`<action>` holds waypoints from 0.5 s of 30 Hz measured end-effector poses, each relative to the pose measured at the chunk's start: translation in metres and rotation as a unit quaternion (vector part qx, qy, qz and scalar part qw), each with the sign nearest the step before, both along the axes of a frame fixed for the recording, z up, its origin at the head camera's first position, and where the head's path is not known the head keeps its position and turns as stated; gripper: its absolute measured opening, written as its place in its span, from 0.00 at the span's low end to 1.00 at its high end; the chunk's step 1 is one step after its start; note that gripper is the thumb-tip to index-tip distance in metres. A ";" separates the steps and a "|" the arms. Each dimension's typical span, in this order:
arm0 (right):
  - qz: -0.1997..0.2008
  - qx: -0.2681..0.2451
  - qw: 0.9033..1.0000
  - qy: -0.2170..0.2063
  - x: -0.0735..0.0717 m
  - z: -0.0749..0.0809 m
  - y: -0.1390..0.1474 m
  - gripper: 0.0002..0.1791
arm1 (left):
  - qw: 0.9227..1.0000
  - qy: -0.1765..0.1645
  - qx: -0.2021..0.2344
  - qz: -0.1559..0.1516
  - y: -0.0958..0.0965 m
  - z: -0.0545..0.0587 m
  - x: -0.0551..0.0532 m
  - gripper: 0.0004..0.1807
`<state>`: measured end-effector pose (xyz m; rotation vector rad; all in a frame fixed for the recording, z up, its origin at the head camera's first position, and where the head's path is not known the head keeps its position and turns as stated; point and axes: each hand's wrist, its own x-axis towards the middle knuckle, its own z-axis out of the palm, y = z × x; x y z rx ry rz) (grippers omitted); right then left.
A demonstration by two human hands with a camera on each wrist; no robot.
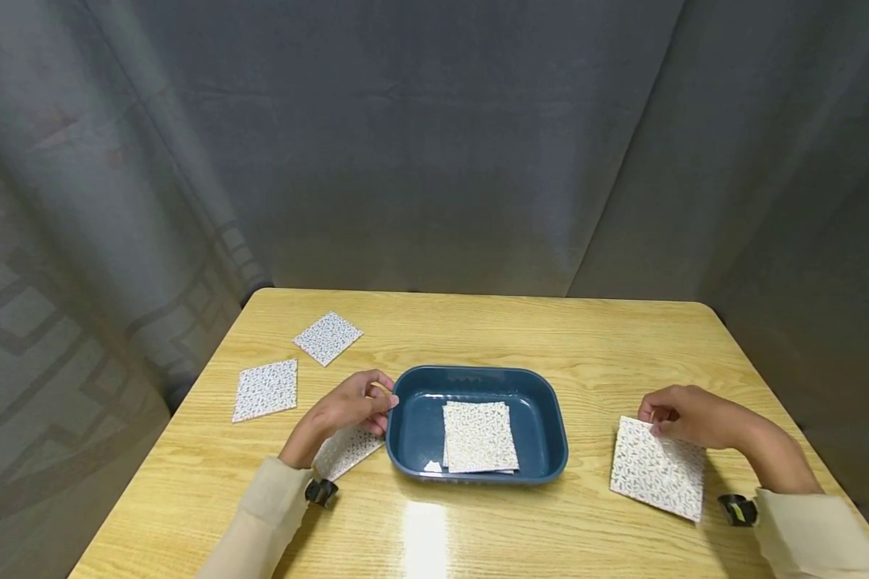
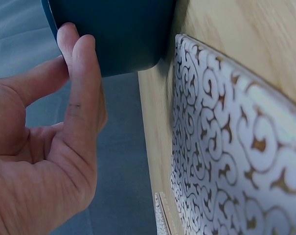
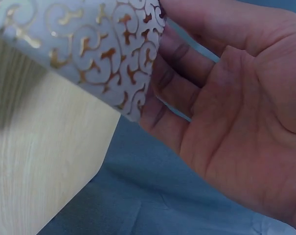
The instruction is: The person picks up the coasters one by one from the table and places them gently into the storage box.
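Observation:
My left hand [image 1: 358, 402] pinches the left rim of a dark blue rectangular tray [image 1: 550, 394], thumb and fingers over its wall. In the left wrist view, the fingertips grip the edge of the tray [image 2: 113, 39]. My right hand [image 1: 688, 414] holds a white square coaster [image 1: 655, 474] with a gold scroll pattern by its upper edge, right of the tray. It hangs tilted over the table; the right wrist view shows a corner of this coaster [image 3: 103, 54] at the fingers. Inside the tray lies a small stack of similar coasters [image 1: 481, 437].
Partly hidden under my left hand, another patterned coaster [image 1: 343, 454] lies beside the tray. Two more, a left coaster [image 1: 265, 391] and a far coaster [image 1: 328, 338], lie on the wooden table [image 1: 586, 330]. A grey curtain [image 1: 434, 161] hangs behind it. A small white scrap [image 1: 432, 466] is in the tray.

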<state>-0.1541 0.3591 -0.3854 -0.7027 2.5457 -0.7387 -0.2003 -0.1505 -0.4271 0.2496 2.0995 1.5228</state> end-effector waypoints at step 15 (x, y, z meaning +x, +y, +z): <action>0.004 -0.066 0.996 -0.059 0.002 0.016 0.001 0.04 | 1.000 -0.002 0.004 0.002 0.001 -0.001 -0.001 0.13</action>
